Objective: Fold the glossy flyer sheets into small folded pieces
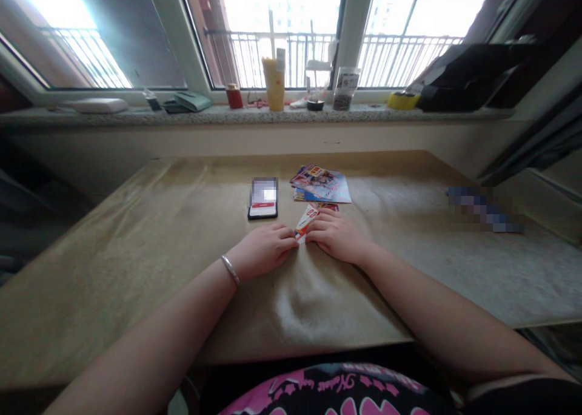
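Note:
A small printed sheet of paper point(305, 222), red, white and yellow and seemingly folded to a narrow shape, lies on the table between my hands. My left hand point(268, 248) pinches its near left corner with the fingertips. Across its right part rests my right hand point(334, 236), fingers bent and pressing it down, hiding much of that side. Just beyond is a loose stack of colourful printed sheets point(325, 184). To the left of the stack a phone point(263, 198) lies face up with its screen lit.
A glossy tan cloth covers the table point(159, 251). At the far right lies a blurred bluish item point(484, 210). Along the windowsill point(191, 116) stand a yellow cup point(274, 84), a red jar point(234, 96), a clear container point(346, 88) and a large black object point(464, 78).

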Action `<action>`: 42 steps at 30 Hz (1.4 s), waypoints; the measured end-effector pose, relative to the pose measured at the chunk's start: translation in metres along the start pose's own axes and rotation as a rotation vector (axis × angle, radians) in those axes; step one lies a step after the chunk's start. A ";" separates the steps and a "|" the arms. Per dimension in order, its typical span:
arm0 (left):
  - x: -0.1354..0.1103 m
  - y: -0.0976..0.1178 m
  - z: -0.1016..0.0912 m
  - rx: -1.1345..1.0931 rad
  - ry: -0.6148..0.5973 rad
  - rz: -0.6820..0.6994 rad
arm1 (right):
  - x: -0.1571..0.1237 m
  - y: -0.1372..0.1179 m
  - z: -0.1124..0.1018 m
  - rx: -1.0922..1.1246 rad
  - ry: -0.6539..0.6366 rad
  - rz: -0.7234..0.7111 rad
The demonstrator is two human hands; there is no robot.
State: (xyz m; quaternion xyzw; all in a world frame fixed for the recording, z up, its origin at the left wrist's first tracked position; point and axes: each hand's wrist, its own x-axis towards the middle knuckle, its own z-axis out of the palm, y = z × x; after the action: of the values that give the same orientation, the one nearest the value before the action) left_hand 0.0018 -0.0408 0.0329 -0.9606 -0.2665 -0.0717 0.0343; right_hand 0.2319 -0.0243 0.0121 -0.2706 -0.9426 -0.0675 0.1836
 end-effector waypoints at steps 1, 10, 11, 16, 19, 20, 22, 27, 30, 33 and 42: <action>0.000 0.000 0.001 -0.034 0.005 0.006 | 0.000 0.000 0.000 -0.001 -0.007 -0.001; 0.001 0.000 0.005 -0.121 -0.048 -0.044 | -0.002 0.001 -0.001 0.037 -0.094 0.036; 0.000 0.000 0.005 -0.117 -0.049 -0.041 | -0.002 0.001 -0.002 0.037 -0.094 0.041; 0.000 -0.001 0.007 -0.086 -0.033 -0.020 | -0.003 0.001 -0.008 0.036 -0.107 0.074; 0.000 -0.001 0.008 -0.066 -0.030 -0.023 | -0.004 0.003 -0.009 0.041 -0.114 0.101; 0.000 -0.001 0.007 -0.061 -0.033 -0.025 | -0.005 0.003 -0.009 0.042 -0.114 0.110; 0.001 -0.001 0.007 -0.058 -0.038 -0.025 | -0.006 0.004 -0.009 0.046 -0.113 0.123; 0.001 -0.002 0.008 -0.068 -0.030 -0.016 | -0.008 0.005 -0.010 0.059 -0.106 0.142; 0.001 -0.003 0.010 -0.068 -0.017 -0.008 | -0.009 0.006 -0.011 0.055 -0.104 0.149; 0.001 -0.004 0.012 -0.064 0.007 -0.002 | -0.010 0.008 -0.011 0.058 -0.094 0.158; 0.001 -0.003 0.011 -0.088 0.018 -0.001 | -0.016 0.012 -0.014 0.100 -0.101 0.245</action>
State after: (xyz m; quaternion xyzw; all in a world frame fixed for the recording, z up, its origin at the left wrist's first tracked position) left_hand 0.0021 -0.0362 0.0223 -0.9603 -0.2633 -0.0919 -0.0059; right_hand 0.2553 -0.0247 0.0197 -0.3773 -0.9127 0.0165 0.1559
